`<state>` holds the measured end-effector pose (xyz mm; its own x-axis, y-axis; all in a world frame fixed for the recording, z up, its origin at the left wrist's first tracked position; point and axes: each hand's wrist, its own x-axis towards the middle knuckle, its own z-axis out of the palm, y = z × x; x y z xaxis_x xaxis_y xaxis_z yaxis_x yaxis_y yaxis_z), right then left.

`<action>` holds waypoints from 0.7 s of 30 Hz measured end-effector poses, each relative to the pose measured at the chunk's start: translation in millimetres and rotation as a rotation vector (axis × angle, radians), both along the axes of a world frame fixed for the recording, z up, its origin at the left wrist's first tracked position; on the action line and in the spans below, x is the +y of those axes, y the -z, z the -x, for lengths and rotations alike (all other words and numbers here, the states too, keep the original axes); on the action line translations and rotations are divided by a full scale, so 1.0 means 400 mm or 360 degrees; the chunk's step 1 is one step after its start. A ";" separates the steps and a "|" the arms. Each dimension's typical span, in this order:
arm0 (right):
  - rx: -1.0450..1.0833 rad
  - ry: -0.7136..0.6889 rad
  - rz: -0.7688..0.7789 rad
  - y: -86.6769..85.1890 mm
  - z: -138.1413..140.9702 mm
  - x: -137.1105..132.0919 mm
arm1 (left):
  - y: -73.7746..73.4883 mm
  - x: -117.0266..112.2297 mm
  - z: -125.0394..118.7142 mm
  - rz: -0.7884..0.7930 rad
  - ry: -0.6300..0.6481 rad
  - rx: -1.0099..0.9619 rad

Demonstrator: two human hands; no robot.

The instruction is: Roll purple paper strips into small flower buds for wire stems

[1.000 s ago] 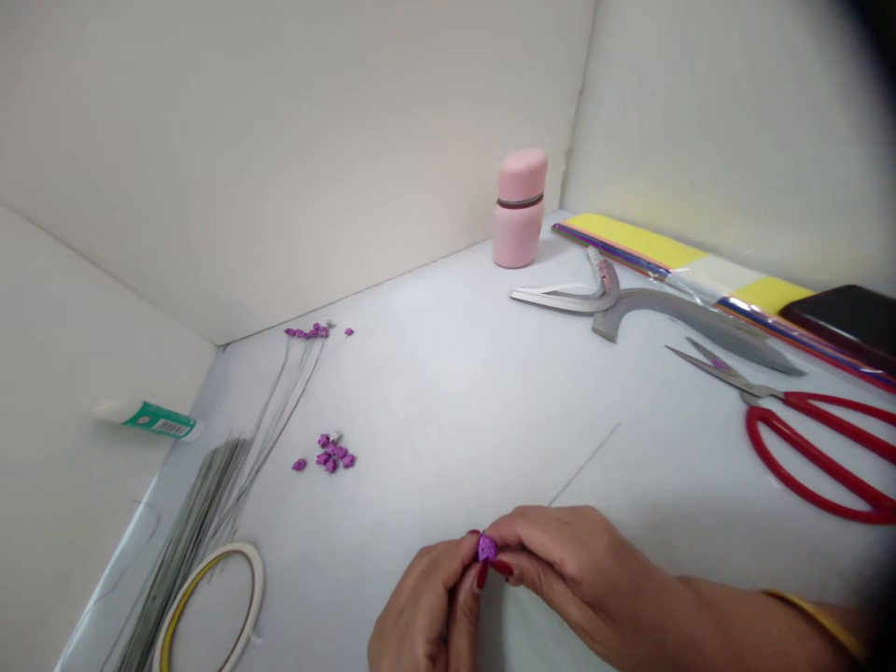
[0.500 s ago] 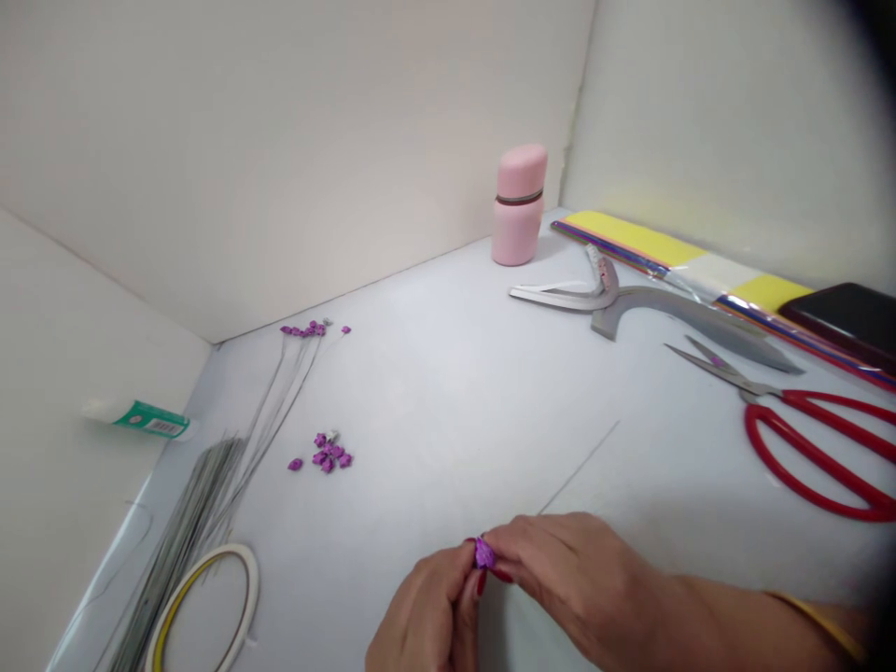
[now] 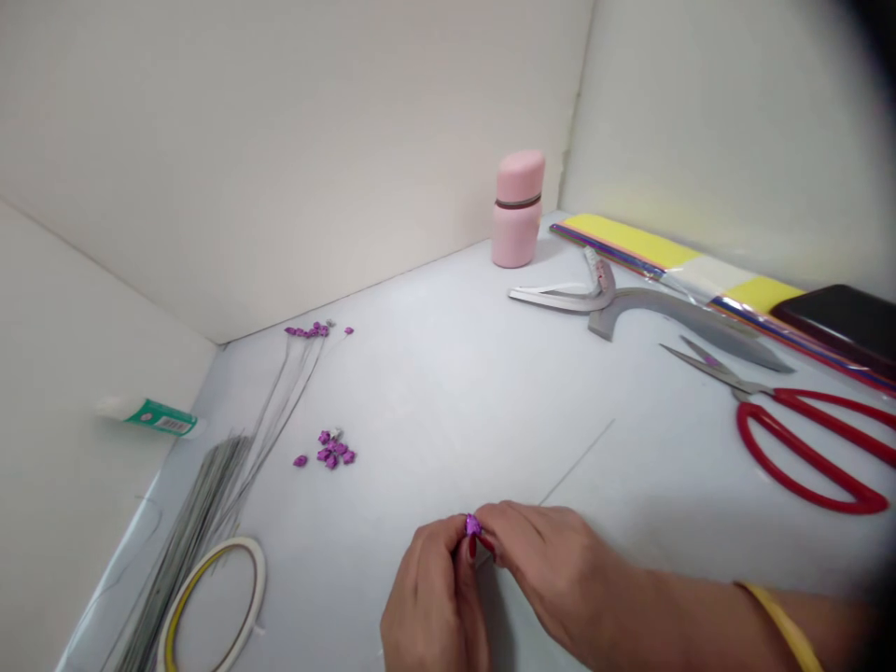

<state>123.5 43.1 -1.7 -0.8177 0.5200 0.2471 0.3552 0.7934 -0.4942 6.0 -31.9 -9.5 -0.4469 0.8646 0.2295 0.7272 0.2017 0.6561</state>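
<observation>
Both my hands meet low in the middle of the white surface. My left hand (image 3: 430, 593) and my right hand (image 3: 546, 565) pinch a small glittery purple piece (image 3: 473, 525) between their fingertips. A thin grey wire (image 3: 578, 462) runs from my right fingers up and to the right. Farther left lie a small heap of loose purple pieces (image 3: 330, 452) and a bundle of grey wires (image 3: 192, 532). Several finer wires (image 3: 294, 383) end in purple pieces at the back. A yellow bangle (image 3: 780, 625) circles my right wrist.
A roll of yellow-edged tape (image 3: 214, 602) and a glue tube (image 3: 154, 417) lie at the left. A pink bottle (image 3: 516, 210) stands at the back. Red-handled scissors (image 3: 805, 448), a grey curved tool (image 3: 630, 303), coloured paper strips (image 3: 630, 245) and a phone (image 3: 844, 322) lie right.
Both hands have shifted slightly left, and the purple piece has risen a little. It now shows less between my fingertips, with the wire still running from my right fingers.
</observation>
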 end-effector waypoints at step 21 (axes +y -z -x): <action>0.0305 0.0004 0.0709 -0.021 -0.016 0.033 | -0.013 0.000 -0.002 -0.0129 -0.0151 -0.1503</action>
